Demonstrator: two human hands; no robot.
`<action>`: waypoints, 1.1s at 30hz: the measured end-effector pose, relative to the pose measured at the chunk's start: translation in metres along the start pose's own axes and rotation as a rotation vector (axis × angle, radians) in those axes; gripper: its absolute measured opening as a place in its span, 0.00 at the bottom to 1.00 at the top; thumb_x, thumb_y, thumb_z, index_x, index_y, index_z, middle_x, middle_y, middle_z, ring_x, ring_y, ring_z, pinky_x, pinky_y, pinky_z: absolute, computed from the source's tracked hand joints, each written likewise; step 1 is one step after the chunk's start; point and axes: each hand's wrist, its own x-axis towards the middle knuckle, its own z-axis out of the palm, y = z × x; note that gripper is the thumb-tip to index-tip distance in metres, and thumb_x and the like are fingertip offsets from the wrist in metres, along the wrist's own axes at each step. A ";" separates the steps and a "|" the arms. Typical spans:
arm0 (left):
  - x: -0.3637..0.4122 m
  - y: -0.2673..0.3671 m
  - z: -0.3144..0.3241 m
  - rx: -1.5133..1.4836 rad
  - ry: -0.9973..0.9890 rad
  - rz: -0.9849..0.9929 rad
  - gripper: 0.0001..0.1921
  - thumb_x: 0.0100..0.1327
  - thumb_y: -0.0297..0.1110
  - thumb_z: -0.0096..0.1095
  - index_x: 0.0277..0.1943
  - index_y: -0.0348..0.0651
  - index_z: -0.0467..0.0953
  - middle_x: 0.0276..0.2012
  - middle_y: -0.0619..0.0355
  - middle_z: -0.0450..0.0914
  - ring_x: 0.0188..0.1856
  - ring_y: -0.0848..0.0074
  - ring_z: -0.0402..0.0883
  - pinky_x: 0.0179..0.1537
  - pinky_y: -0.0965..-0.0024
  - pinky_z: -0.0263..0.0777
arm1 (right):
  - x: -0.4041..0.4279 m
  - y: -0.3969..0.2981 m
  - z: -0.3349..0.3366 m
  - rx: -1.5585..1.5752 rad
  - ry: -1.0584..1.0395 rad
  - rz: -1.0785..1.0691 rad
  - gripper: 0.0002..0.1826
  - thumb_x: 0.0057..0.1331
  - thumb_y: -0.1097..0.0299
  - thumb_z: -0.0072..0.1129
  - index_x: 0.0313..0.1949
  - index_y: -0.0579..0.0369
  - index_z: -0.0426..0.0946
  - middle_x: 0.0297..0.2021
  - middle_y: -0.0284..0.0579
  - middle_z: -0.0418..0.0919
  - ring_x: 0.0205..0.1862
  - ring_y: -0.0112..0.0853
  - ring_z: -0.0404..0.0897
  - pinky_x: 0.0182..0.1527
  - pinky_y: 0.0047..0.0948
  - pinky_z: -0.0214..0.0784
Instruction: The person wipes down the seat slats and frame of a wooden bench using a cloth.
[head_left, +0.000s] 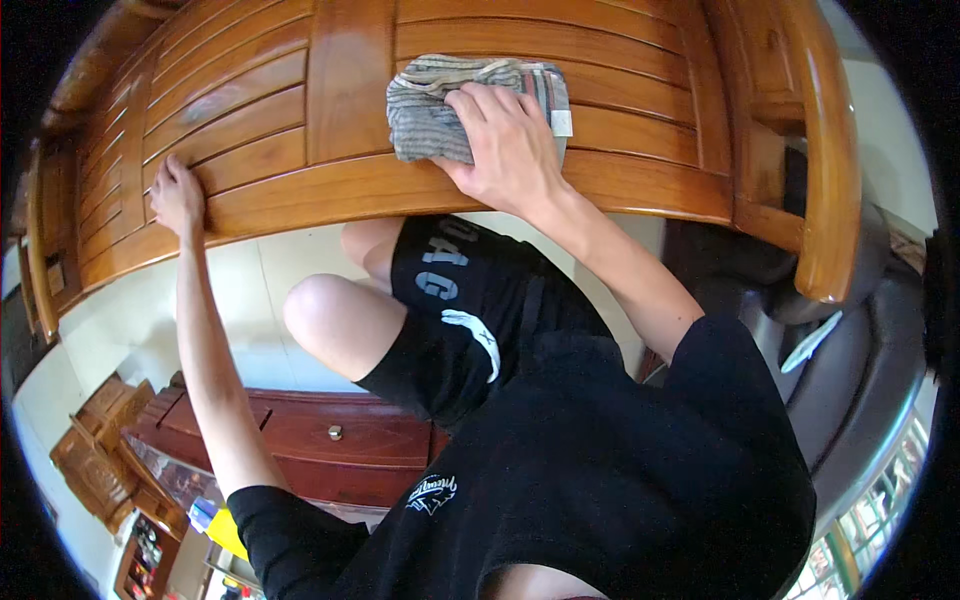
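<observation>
My right hand (510, 146) grips a folded, striped grey cloth (427, 120) with a white tag, its fingers spread over the top and the thumb at the near edge. Beneath the cloth is the slatted seat of a varnished wooden bench (349, 97). Farther left, my left hand (178, 193) rests on the front part of the same seat, fingers bent and nothing seen in it. The surface under its palm is hidden.
A rounded wooden armrest (829, 165) closes the bench's right end. Beside it stands a dark leather seat (855, 375) with a pale flat object (811, 342) on it. A reddish-brown wooden cabinet with drawers (345, 450) lies behind my knees, and carved wooden furniture (105, 450) stands at lower left.
</observation>
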 end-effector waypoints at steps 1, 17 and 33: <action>0.007 -0.011 -0.003 0.046 -0.008 -0.014 0.32 0.75 0.63 0.37 0.68 0.55 0.75 0.66 0.45 0.75 0.67 0.45 0.73 0.66 0.41 0.65 | -0.003 0.006 -0.003 -0.010 -0.001 0.008 0.31 0.53 0.54 0.75 0.53 0.56 0.76 0.54 0.46 0.80 0.56 0.44 0.77 0.63 0.47 0.64; 0.010 -0.022 0.008 0.044 -0.012 -0.016 0.33 0.73 0.69 0.37 0.70 0.61 0.72 0.70 0.50 0.71 0.69 0.47 0.69 0.69 0.44 0.60 | -0.110 0.199 -0.124 -0.063 0.049 0.285 0.29 0.69 0.51 0.61 0.60 0.61 0.75 0.54 0.54 0.80 0.60 0.53 0.73 0.64 0.49 0.63; 0.011 -0.026 0.004 0.046 -0.076 -0.027 0.36 0.71 0.71 0.40 0.71 0.57 0.71 0.71 0.47 0.69 0.72 0.47 0.65 0.71 0.44 0.55 | -0.133 0.118 -0.119 -0.270 -0.215 0.078 0.35 0.52 0.68 0.68 0.62 0.58 0.72 0.59 0.52 0.74 0.62 0.50 0.70 0.67 0.49 0.59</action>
